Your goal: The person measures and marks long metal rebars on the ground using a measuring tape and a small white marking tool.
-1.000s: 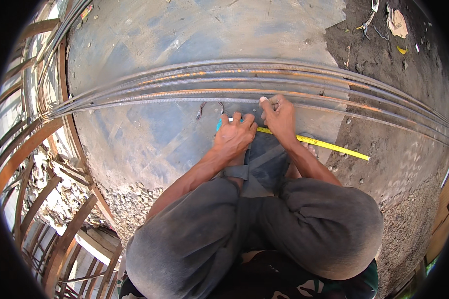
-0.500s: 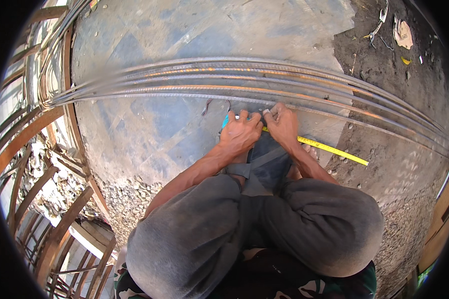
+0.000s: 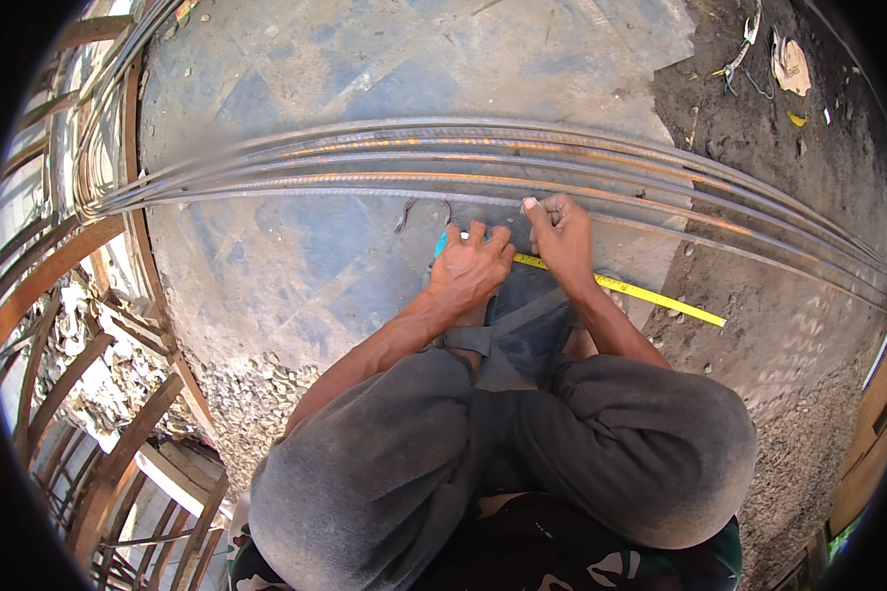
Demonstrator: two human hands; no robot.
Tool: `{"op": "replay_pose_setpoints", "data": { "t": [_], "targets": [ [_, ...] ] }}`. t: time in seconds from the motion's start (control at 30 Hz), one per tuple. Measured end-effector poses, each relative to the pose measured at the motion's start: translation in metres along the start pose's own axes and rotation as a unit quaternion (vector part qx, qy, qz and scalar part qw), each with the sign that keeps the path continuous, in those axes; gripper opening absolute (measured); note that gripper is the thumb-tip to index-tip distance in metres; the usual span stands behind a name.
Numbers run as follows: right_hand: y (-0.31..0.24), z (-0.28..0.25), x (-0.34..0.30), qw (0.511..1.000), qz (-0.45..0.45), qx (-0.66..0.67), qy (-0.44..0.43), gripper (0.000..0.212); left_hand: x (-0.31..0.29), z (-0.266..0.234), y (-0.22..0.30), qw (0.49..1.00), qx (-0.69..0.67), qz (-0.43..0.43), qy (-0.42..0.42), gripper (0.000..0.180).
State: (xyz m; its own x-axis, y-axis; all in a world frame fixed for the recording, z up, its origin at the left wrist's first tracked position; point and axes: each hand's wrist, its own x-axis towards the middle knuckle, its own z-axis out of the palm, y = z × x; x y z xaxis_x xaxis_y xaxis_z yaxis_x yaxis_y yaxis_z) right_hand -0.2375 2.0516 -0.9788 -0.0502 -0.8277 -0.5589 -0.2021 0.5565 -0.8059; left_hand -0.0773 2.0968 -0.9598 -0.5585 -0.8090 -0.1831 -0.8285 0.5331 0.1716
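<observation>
My left hand is closed over a tape measure with a teal case, most of which the fingers cover. Its yellow blade runs out to the right, passing under my right hand and wrist, and ends in a bare tip. My right hand is closed in a pinch at the edge of the nearest steel rebar. Whatever the thumb and fingers hold, if anything, is too small to make out. Several more ribbed rebars, some rusty orange, lie side by side just beyond both hands.
A dark twisted cord lies left of my left hand. Wooden frame pieces and bent rods stand at the left edge. Gravel covers the ground at lower left. A pale flat scrap lies at the far right.
My right hand has shifted slightly away from my left hand, up to the nearest rebar, widening the gap between them. My left hand stays on the tape measure.
</observation>
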Motion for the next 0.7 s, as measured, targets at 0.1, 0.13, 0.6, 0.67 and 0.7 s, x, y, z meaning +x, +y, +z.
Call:
{"op": "replay_pose_setpoints", "data": {
  "t": [0.1,0.13,0.6,0.67,0.7],
  "targets": [
    [0.01,0.0,0.009,0.997,-0.031,-0.063,0.014,0.028,0.0,0.002,0.0,1.0,-0.01,0.001,-0.002,0.01],
    [0.009,0.0,0.01,0.994,-0.046,-0.094,0.019,0.028,0.001,0.001,0.001,1.0,-0.013,-0.002,-0.008,0.01],
    [-0.005,-0.059,-0.014,0.995,-0.073,0.054,-0.052,0.013,0.003,-0.001,0.001,0.998,-0.044,-0.025,-0.024,0.012],
    [0.001,-0.08,-0.012,0.966,-0.021,0.246,-0.081,0.012,0.002,-0.003,-0.003,0.998,-0.052,-0.027,-0.03,0.012],
    [0.005,-0.091,-0.011,0.945,-0.047,0.305,-0.112,0.018,0.001,-0.005,-0.005,0.997,-0.056,-0.028,-0.034,0.013]
  ]
}}
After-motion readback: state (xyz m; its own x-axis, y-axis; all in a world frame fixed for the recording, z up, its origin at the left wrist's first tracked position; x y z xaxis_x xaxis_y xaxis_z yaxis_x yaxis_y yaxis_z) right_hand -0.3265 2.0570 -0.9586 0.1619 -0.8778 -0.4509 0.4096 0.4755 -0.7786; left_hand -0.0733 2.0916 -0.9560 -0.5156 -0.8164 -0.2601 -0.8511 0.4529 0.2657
